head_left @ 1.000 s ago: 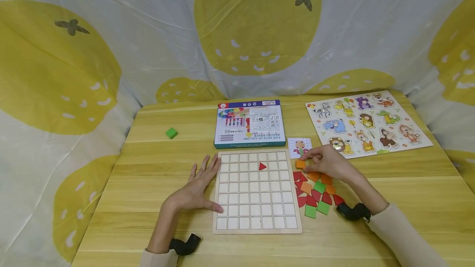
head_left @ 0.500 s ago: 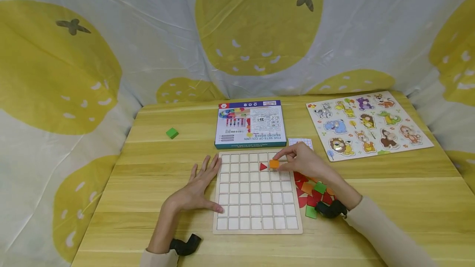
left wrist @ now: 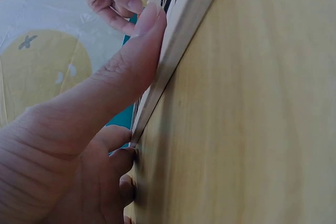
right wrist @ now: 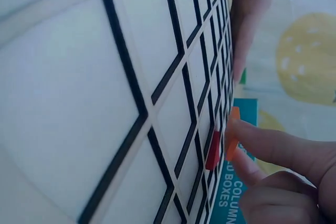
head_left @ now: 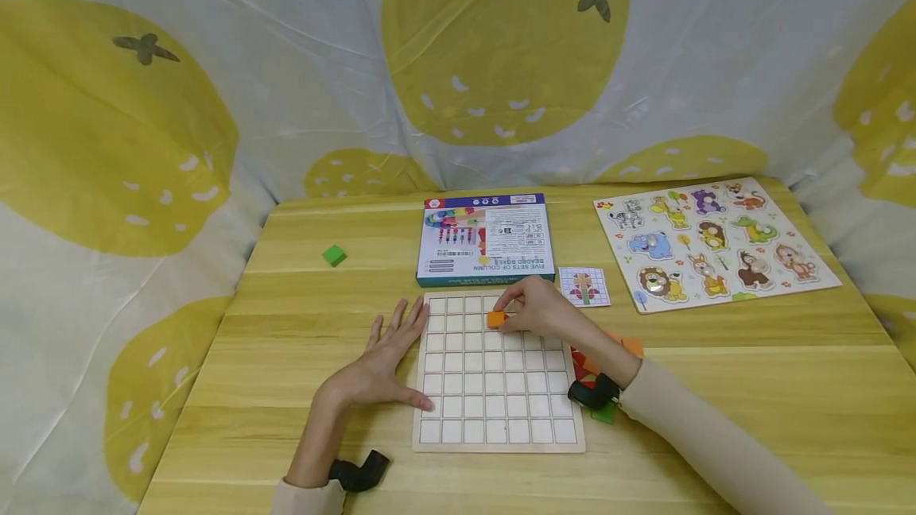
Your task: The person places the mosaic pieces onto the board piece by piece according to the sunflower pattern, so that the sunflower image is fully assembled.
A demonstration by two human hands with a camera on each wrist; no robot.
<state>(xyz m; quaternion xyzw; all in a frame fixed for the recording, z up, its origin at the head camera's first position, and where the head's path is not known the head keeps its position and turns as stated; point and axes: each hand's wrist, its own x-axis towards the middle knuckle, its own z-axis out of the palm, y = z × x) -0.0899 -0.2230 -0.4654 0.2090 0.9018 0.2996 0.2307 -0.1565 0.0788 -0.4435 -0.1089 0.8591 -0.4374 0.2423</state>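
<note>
A pale wooden board (head_left: 494, 384) with a grid of square cells lies flat on the table. My left hand (head_left: 372, 376) rests along its left side, fingers spread, with the thumb on the edge (left wrist: 149, 22). Over the upper part of the board, my right hand (head_left: 540, 308) pinches an orange square tile (head_left: 496, 319) between thumb and fingers. In the right wrist view the orange tile (right wrist: 231, 150) stands close to a red triangle tile (right wrist: 213, 151) on the board. From the head, that triangle is mostly hidden by the right hand.
Behind the board lies a flat box (head_left: 487, 241). A pattern card (head_left: 584, 287) is at its right, and an animal puzzle (head_left: 723, 249) lies farther right. Loose coloured tiles (head_left: 583, 368) are partly covered by the right forearm. A green block (head_left: 334, 255) sits at the far left.
My right hand has picked up the orange tile from beside the pattern card and carried it left over the board, to the red triangle. The left hand has stayed in place.
</note>
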